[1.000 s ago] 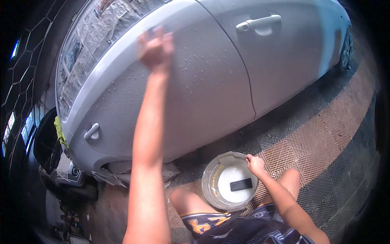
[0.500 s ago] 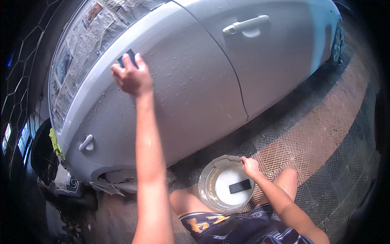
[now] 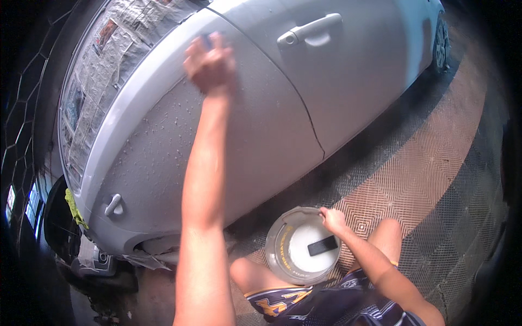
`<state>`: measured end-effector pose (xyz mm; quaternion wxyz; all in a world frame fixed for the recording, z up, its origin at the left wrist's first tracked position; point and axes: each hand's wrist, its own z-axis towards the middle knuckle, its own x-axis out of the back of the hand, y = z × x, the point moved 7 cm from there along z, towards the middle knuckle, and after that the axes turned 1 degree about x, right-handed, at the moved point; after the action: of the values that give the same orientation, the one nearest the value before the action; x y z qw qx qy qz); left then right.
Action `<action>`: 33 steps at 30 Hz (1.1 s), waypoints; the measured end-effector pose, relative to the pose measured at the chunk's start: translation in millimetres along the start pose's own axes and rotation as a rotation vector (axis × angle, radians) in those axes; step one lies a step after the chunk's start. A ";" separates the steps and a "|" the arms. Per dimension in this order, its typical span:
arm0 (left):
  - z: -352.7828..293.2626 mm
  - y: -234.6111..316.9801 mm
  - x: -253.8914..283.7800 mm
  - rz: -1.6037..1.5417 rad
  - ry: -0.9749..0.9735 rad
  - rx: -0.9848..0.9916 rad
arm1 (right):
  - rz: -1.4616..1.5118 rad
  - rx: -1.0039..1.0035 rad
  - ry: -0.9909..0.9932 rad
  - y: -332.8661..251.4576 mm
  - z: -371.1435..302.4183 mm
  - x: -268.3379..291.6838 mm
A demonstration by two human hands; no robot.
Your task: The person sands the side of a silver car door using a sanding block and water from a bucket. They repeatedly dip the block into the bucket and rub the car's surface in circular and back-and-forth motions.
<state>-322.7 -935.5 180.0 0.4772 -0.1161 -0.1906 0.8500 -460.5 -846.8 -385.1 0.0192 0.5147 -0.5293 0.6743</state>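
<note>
My left hand (image 3: 211, 66), smeared by motion, grips a small dark blue block (image 3: 206, 41) against the upper part of a pale grey car door (image 3: 261, 108). Only a bit of the block shows between the fingers. Water drops dot the door to the left of that hand. Lower down, my right hand (image 3: 333, 220) is closed on the rim of a translucent bucket (image 3: 277, 255), which tilts between my knees. Whitish liquid (image 3: 305, 258) lies in the bucket, with a black rectangular block (image 3: 322, 246) in it.
Newspaper (image 3: 117, 60) covers the car's window. Door handles stand out at the upper right (image 3: 310, 30) and lower left (image 3: 114, 205). A yellow-green cloth (image 3: 75, 209) hangs at the car's left end. Ribbed floor tiles (image 3: 413, 168) run along the car.
My left hand has slid up and to the right along the door with the blue block. The right hand keeps its hold on the bucket. The view has shifted slightly.
</note>
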 end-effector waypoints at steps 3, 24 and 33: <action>3.5 2.9 -17.2 -0.131 -0.079 -0.233 | -0.007 -0.028 0.007 5.0 0.3 5.5; 26.3 15.6 -18.0 -0.276 -0.185 -0.355 | -0.006 -0.034 0.043 12.9 3.8 3.4; 17.0 15.1 -17.1 -0.150 -0.137 -0.198 | 0.012 0.021 0.079 10.4 5.4 3.0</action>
<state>-331.9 -960.9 189.0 0.5116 -0.0896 -0.3139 0.7948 -464.2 -856.9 -390.6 0.0306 0.4844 -0.5241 0.6998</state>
